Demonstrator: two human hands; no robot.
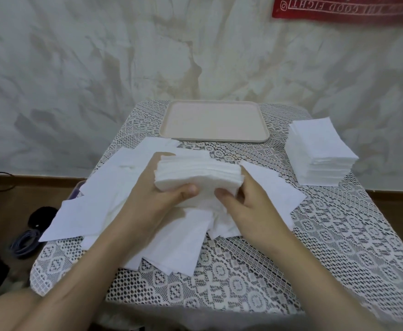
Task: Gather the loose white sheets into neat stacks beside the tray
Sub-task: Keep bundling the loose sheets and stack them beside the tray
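A table (pixel 353 271) under a lace cloth (pixel 243 278) fills the middle of the view. Clock directions here run from the table's middle, with 12 o'clock at the far edge.

The tray (pixel 212 120), pale pink and flat, lies at 12 o'clock. At 2 o'clock, to the right of the tray and apart from it, stands a squared stack (pixel 319 149) of white sheets, many layers high, on the table's right edge.

Loose sheets (pixel 95 194) lie fanned and overlapping from 10 o'clock round through 9 to 6, some hanging past the left edge. A few more spread toward 3 o'clock, under and beyond the right hand.

At the middle, both hands hold a thick bundle (pixel 195 173) of sheets above the loose ones, its layered edge turned toward the camera. The left hand (pixel 157 199) grips the bundle's left end, thumb laid across the near face and fingers hidden behind it. The right hand (pixel 250 206) grips the right end, thumb on the near face and fingers curled round the edge. The two thumbs lie close, not touching. Whether the bundle's lower edge rests on the sheets below cannot be told.

Off the table at 9 o'clock, a coiled cable (pixel 26 244) lies on the floor (pixel 0 201). A red banner (pixel 346 7) hangs on the wall (pixel 100 68) at 1 o'clock.
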